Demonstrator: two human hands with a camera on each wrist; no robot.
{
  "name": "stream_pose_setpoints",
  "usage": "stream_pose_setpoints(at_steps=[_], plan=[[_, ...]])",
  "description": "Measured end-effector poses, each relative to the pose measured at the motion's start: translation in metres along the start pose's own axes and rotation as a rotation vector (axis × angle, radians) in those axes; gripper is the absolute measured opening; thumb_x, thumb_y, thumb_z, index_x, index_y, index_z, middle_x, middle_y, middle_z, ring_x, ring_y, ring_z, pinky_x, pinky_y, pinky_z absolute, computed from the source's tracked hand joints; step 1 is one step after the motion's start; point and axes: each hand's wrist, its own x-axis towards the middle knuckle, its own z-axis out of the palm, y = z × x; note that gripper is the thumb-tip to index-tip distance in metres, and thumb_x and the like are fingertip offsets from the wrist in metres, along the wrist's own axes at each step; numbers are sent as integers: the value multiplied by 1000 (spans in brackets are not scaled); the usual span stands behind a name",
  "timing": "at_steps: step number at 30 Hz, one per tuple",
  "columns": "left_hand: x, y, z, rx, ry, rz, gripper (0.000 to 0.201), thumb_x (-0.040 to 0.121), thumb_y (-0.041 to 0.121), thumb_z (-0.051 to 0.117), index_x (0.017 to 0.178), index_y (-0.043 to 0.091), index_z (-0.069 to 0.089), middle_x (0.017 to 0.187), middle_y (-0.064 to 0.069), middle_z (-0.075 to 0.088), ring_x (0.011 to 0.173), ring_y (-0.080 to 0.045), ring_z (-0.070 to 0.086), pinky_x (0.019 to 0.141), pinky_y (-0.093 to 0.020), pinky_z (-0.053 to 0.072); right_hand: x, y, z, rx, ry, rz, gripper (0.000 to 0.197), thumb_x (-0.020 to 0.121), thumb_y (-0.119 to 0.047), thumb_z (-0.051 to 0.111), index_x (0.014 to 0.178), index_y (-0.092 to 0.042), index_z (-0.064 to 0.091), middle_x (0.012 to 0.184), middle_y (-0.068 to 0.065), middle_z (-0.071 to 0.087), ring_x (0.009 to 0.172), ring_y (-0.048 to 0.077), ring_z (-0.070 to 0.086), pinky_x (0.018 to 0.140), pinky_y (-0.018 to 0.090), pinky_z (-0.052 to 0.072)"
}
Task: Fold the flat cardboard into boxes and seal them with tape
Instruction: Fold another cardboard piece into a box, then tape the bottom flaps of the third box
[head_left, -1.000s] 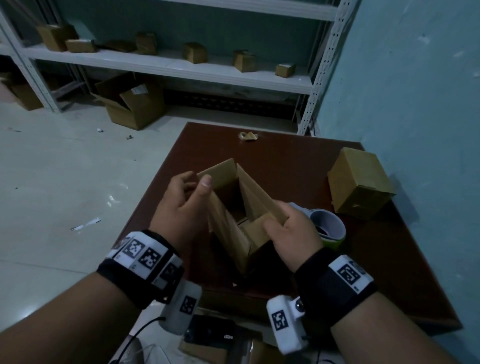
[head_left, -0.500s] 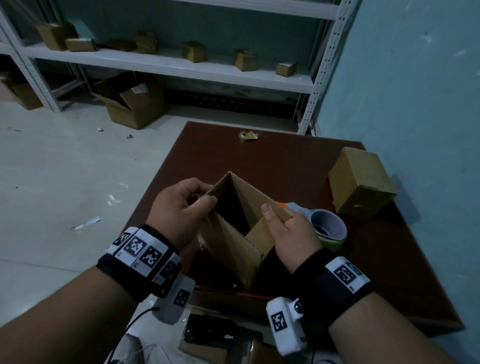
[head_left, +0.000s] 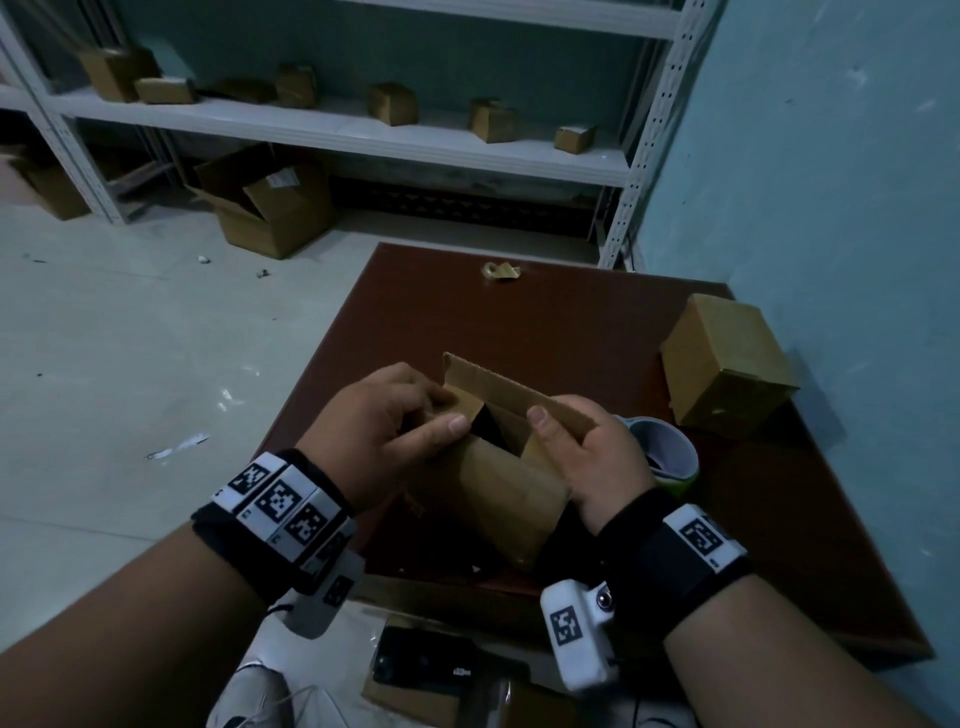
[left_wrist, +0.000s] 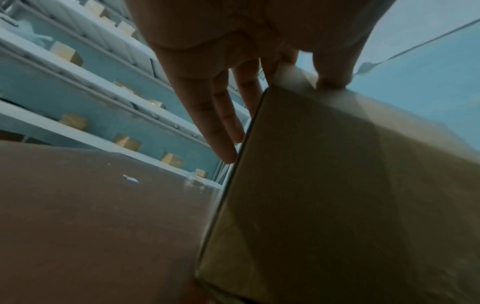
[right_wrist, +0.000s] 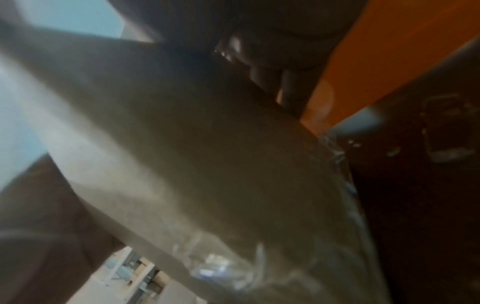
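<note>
Dim, bluish light throughout; the wide head view bends at its edges, the right wrist view smears into blur.

Both forearms reach forward side by side, each wrist wrapped in a black band with white coded markers. The left hand (head_left: 382, 421) curls inward, its thumb laid forward over bent fingers (left_wrist: 221, 115), pinching a cardboard flap. The right hand (head_left: 587, 457) faces it, thumb raised and pressed on the cardboard edge, fingers wrapped behind.
</note>
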Motion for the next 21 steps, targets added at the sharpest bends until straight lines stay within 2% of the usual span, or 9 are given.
stream_pose_setpoints(at_steps=[2,4,7,9,11,13,16,18,21], plan=[[3,0,2,9,23,-34,48,79,76,60,84,30,70,108,18,65,95,1,62,78,-29,57,-4,-2,-2,44,36,-27,33,97,-61,55,107,-34,71,99,-13,76,95,5,70,89,42,58],[2,2,5,-12,58,-135,55,68,80,70,100,36,62,107,17,62,94,0,61,76,-30,56,-10,-6,-4,66,41,-74,57,93,-80,39,114,-38,71,111,-17,75,107,4,69,94,39,55],[1,6,9,-106,98,-240,76,58,68,80,122,43,45,112,16,55,94,-3,60,73,-23,52,-15,-11,-9,45,-29,-156,70,86,-89,31,118,-42,71,115,-23,73,112,-4,65,93,21,51],[2,5,11,-109,104,-181,88,66,57,85,139,60,36,118,13,49,97,-3,59,78,-23,54,-15,-10,-13,-107,-83,-228,65,87,-86,39,126,-42,67,119,-32,67,118,-13,58,94,10,45],[3,2,14,-67,71,-101,70,74,61,75,136,65,44,123,11,45,106,-4,56,93,-31,56,-14,-2,-17,-298,-150,-298,62,90,-79,43,135,-42,64,134,-35,56,129,-15,48,105,12,39],[3,-1,18,-51,20,-85,41,78,67,64,118,57,63,129,13,46,118,-8,52,104,-37,51,-17,4,-21,-450,-244,-320,71,91,-83,36,144,-42,57,151,-29,46,141,-10,37,115,22,34],[3,-5,23,-60,6,-88,15,88,55,68,103,54,68,127,22,56,117,0,56,99,-28,49,-21,3,-25,-572,-345,-343,81,90,-87,24,154,-41,45,166,-21,31,150,-1,28,120,31,29],[3,-5,24,-70,27,-79,12,90,48,70,101,53,69,115,27,63,105,6,60,88,-17,49,-24,-2,-30,-606,-328,-345,83,92,-86,19,154,-38,47,163,-18,37,148,4,33,119,34,31],[4,-4,23,-99,25,-95,11,92,47,70,102,48,72,110,25,67,100,6,62,80,-15,46,-21,-7,-45,-685,-16,-307,71,98,-75,25,141,-30,61,131,-9,61,122,11,54,99,37,47]])
